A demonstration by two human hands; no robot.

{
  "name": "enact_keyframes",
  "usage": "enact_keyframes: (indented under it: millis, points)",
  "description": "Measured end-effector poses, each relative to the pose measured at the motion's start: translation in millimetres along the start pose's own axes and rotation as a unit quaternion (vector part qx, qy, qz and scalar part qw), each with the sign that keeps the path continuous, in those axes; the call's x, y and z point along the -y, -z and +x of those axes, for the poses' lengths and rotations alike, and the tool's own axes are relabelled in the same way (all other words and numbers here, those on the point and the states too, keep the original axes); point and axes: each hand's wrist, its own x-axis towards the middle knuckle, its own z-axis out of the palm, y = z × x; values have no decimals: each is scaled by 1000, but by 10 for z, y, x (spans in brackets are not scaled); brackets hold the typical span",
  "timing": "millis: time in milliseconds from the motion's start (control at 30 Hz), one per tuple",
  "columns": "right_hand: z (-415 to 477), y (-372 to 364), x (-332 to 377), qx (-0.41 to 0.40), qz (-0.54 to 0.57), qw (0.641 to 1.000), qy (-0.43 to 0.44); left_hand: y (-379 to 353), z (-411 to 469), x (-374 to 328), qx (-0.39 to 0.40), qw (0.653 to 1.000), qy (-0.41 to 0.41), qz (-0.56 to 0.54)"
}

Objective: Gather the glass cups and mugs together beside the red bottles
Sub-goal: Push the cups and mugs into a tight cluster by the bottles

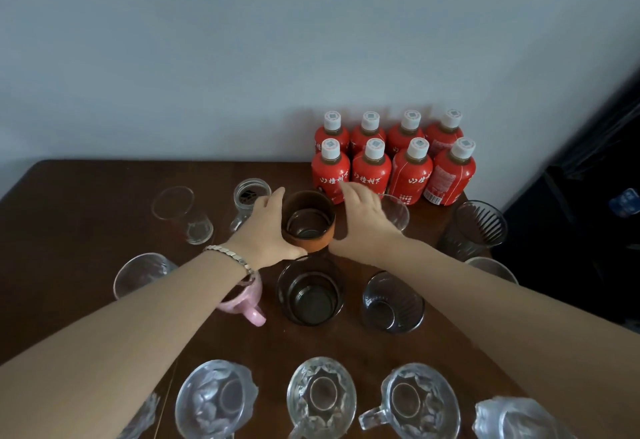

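Several red bottles (391, 161) with white caps stand in two rows at the table's far right, against the wall. Just in front of them stands a glass cup with a brown sleeve (308, 222). My left hand (268, 230) grips its left side, thumb curled round the near rim. My right hand (363, 218) hovers to the cup's right with straight fingers, above a clear glass (398, 211). A dark tumbler (310, 291) and a ribbed glass (393, 301) stand nearer me. A pink mug (247, 303) lies partly hidden under my left forearm.
Several cut-glass mugs (322, 398) line the near edge of the brown table (86, 196). A tall ribbed glass (476, 227) stands at the right edge. Clear glasses (180, 211) and a small jar (251, 196) stand at the left. A dark drop lies right of the table.
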Motion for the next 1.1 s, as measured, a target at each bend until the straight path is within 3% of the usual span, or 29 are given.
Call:
enact_keyframes:
  millis: [200,367,533,800,1100]
  points:
    - [224,-62,309,75,14,997,-21,375,-81,380,-153,984,-88,38]
    - [304,-72,402,74,-7,996,-51,483,184,608,-44,993,-50,99]
    - [341,-72,431,74,-12,995,-62,473,446,601,1,1000,-11,17]
    - [323,-64,488,63,-31,994,-80,532,454,647,-83,996,44,9]
    - [308,-112,488,57,-24,994,-88,540,278,747,-92,991,90,28]
